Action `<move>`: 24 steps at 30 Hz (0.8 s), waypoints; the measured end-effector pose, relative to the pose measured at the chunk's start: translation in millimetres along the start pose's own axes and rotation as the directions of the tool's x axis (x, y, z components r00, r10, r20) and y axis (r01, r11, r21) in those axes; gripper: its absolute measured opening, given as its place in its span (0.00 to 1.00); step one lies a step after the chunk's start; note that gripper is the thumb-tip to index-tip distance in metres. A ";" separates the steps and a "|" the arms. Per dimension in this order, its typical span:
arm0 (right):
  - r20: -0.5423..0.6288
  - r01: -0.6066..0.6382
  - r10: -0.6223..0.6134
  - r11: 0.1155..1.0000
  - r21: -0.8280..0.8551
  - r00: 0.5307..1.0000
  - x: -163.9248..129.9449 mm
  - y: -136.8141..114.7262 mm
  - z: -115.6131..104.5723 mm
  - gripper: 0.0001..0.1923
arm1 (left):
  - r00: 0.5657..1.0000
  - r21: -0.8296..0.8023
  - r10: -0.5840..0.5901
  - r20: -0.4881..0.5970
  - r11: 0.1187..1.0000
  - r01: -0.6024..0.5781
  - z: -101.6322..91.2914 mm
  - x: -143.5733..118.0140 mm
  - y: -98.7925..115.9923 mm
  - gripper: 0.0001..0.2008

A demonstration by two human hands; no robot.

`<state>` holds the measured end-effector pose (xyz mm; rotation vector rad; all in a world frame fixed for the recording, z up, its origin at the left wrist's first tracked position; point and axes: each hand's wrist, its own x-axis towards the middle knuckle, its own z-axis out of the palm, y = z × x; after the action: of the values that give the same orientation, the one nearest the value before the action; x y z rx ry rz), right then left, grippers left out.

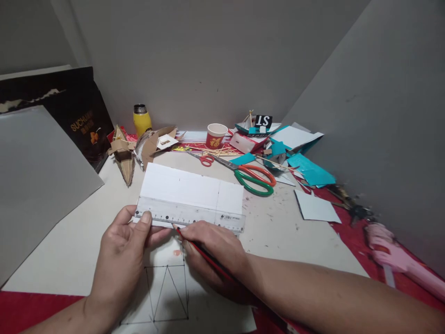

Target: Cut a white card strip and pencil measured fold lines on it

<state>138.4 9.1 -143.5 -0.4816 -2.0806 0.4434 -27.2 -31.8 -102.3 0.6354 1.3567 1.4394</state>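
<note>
My left hand [127, 248] grips the left end of a clear plastic ruler [187, 215] and a white card [194, 185] together, thumb on top and fingers beneath. The ruler lies along the card's near edge. In my right hand [215, 260] is a red and black pencil [208, 257], its tip touching the ruler's lower edge a little left of the middle. Faint lines and small marks show on the card. Below the hands lies a sheet with a drawn figure [167, 293] of black lines, partly covered by my hands.
Large scissors [255, 180] and small red-handled scissors [206, 160] lie beyond the card. Behind them stand a paper cup [216, 135] and a yellow bottle [142, 121]. Teal scraps [311, 169] and a pink glue gun [399, 253] are at right, a large grey-white board [41, 185] at left.
</note>
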 end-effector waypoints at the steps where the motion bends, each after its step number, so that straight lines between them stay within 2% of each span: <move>1: 0.006 -0.001 0.001 1.000 -0.003 1.000 -0.2 0.1 0.0 0.08 | 1.000 0.004 -0.002 0.001 1.000 0.002 -0.8 -0.1 -1.3 0.11; 6: 0.012 -0.005 0.005 1.000 -0.016 1.000 -0.8 0.0 -0.2 0.07 | 1.000 0.011 0.004 -0.027 1.000 -0.004 -1.7 -0.7 -3.7 0.11; 11: 0.029 -0.009 0.011 0.998 -0.059 1.000 1.4 -1.1 -1.1 0.07 | 1.000 -0.012 -0.008 -0.005 1.000 0.008 1.2 -1.2 0.5 0.11; 17: 0.014 -0.013 0.014 0.999 -0.031 1.000 1.6 -1.2 -1.4 0.07 | 1.000 0.011 0.008 -0.018 1.000 -0.008 3.4 -1.8 2.8 0.08; 24: 0.003 -0.041 0.042 0.999 -0.016 0.999 -1.1 -1.3 -0.1 0.09 | 1.000 -0.017 -0.004 0.022 1.000 0.005 3.4 -1.7 4.0 0.09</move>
<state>138.8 7.4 -143.6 -0.5344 -2.0818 0.4528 -24.9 -31.4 -97.3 0.6347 1.3269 1.4353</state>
